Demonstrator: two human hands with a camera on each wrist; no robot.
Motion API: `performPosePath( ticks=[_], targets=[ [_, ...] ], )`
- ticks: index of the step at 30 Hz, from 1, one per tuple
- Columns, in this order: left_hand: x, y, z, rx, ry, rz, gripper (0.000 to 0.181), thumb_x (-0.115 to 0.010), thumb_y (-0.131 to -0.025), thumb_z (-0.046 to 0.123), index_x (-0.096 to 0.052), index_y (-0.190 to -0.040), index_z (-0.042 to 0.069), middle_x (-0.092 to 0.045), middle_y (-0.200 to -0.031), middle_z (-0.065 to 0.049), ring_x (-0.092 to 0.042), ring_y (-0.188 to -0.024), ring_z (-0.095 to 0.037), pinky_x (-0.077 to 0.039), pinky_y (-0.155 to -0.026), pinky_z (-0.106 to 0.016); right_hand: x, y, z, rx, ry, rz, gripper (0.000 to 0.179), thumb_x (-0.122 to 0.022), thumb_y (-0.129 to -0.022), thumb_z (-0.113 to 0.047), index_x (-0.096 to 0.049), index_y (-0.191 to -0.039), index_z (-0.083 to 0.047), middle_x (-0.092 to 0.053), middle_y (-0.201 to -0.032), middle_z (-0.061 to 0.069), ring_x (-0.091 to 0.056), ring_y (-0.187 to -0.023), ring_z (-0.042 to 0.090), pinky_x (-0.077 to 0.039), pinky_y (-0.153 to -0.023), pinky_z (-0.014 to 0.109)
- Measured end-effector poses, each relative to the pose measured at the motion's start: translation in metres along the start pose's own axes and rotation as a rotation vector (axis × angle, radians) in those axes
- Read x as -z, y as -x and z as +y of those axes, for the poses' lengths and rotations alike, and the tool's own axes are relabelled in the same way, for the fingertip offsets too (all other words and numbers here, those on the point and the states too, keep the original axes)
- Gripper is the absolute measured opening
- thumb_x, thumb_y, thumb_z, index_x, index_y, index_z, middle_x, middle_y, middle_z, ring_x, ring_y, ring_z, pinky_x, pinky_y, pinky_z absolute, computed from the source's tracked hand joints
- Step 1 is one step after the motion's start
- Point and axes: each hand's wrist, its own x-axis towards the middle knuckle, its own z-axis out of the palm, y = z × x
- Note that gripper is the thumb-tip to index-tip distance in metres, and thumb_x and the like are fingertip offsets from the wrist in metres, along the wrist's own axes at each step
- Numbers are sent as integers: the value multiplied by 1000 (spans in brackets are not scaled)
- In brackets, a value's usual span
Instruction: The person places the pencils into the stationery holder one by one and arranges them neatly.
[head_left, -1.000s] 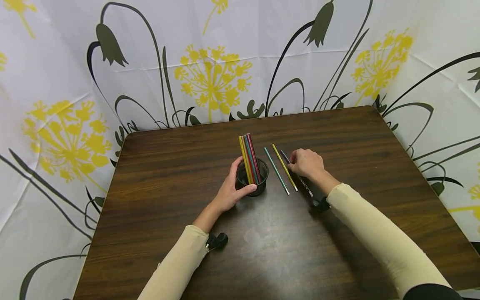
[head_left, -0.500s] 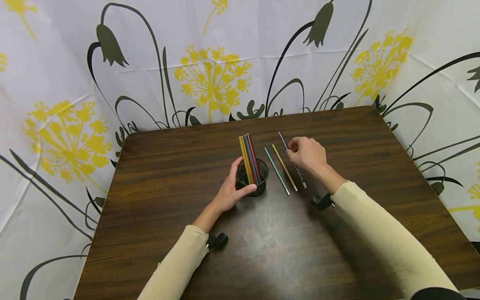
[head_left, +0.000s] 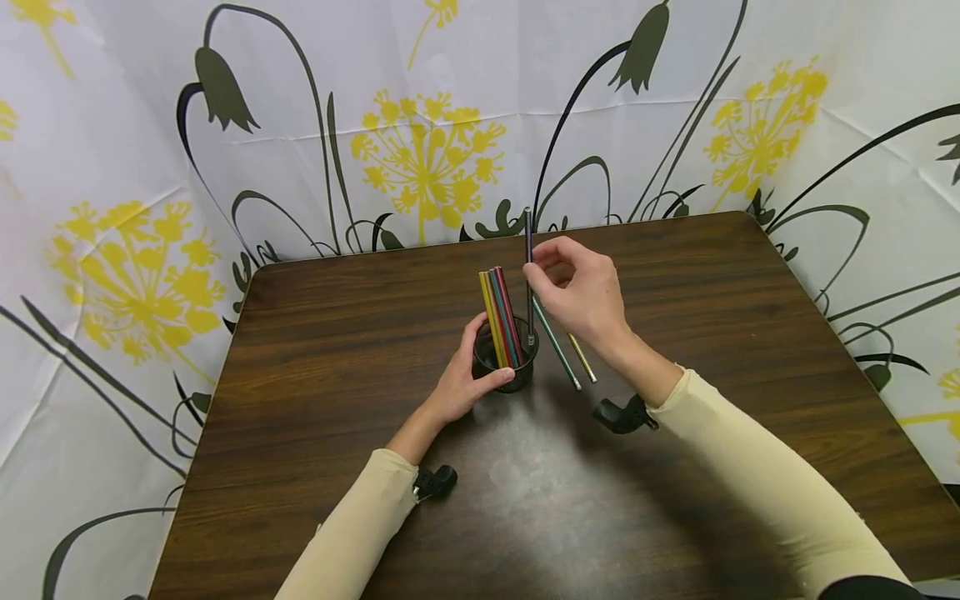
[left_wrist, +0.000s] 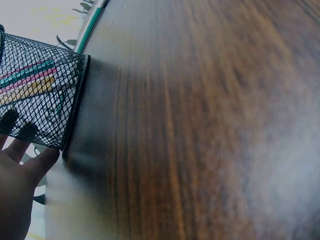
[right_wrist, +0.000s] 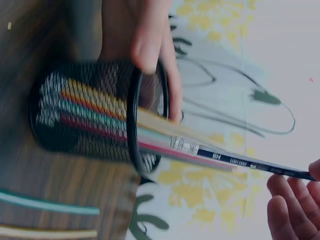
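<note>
My left hand (head_left: 454, 382) grips the black mesh pencil cup (head_left: 519, 382), its thumb over the near rim. Several pencils (head_left: 498, 321), yellow, red, teal and dark pink among them, lean inside the cup. Between the thumb and fingers of my right hand (head_left: 583, 292) is a dark pencil (head_left: 528, 237), held near upright. Its metal-banded end (right_wrist: 182, 144) points down at the cup's mouth; whether it is inside the rim I cannot tell. In the left wrist view, fingers (left_wrist: 42, 162) touch the mesh wall near the cup's base.
On the wooden table (head_left: 337, 350), right of the cup, lie a teal pencil (head_left: 557, 347) and a yellow pencil (head_left: 582, 360), both partly hidden by the right hand. A white cloth with yellow and grey flowers (head_left: 423, 158) hangs behind the table.
The right hand has lifted the dark pencil off the table, turned it upright and carried it left to the cup. The left hand and cup have stayed still.
</note>
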Motion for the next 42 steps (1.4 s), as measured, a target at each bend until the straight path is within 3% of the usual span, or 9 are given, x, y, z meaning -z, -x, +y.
performPosePath(
  ticks=[6, 14, 22, 33, 42],
  targets=[
    [0, -1, -1, -7, 52, -15, 83, -67, -89, 5, -15, -154, 6, -36, -148, -23, -38, -133, -38, -24, -109, -62, -17, 13, 0, 2, -34, -105, 10, -70, -90, -18, -69, -97, -11, -69, -83, -5, -62, -62, 5, -49, -55, 30],
    [1, 0, -1, -2, 45, -11, 82, -67, -90, 5, -15, -154, 6, -36, -149, -19, -37, -134, -35, -23, -110, -61, -26, 16, 6, 39, -51, -122, 10, -69, -91, -16, -69, -98, -9, -70, -85, -2, -65, -65, 7, -51, -57, 30],
    [0, 0, -1, 4, 53, -20, 82, -66, -90, 5, -15, -154, 7, -36, -149, -19, -37, -134, -36, -24, -109, -61, -36, 29, 23, -20, -19, -197, 10, -67, -91, -16, -67, -99, -9, -70, -88, 0, -66, -66, 8, -53, -58, 28],
    [0, 1, 0, 18, 40, -18, 82, -66, -91, 5, -14, -155, 8, -34, -150, -19, -36, -134, -35, -25, -109, -61, -42, 32, 31, -36, -14, -206, 10, -68, -91, -16, -67, -99, -9, -69, -87, 0, -66, -67, 8, -53, -59, 28],
    [0, 2, -2, 5, 52, -23, 82, -66, -91, 7, -14, -154, 9, -37, -148, -20, -41, -130, -39, -28, -106, -62, -49, 36, 33, -48, 78, -236, 10, -69, -90, -17, -67, -96, -10, -69, -82, -2, -63, -62, 7, -51, -56, 28]
  ],
)
